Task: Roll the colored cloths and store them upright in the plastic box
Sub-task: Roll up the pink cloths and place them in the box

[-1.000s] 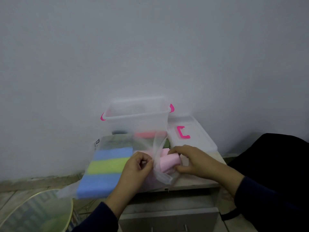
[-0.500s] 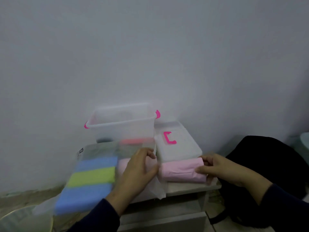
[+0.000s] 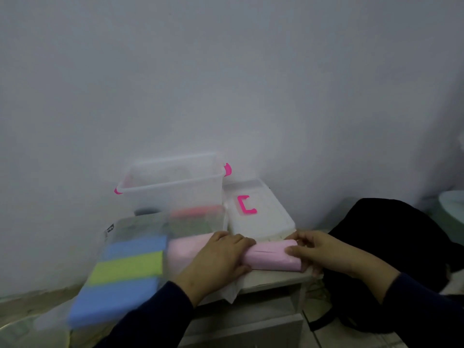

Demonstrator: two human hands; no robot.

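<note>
Head view. Pink cloth [image 3: 272, 256]: rolled, lying flat on the desk [image 3: 276, 278] just in front of the plastic box [image 3: 173, 189]. Left hand [image 3: 221, 257] wraps one end and right hand [image 3: 319, 249] pinches the other, probably keeping the roll tight. Not yet boxed.

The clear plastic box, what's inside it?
Through the plastic box wall, something reddish-orange and something dark show low down. The frame is blurry, so what they are, or whether more lies behind, cannot be told.
</note>
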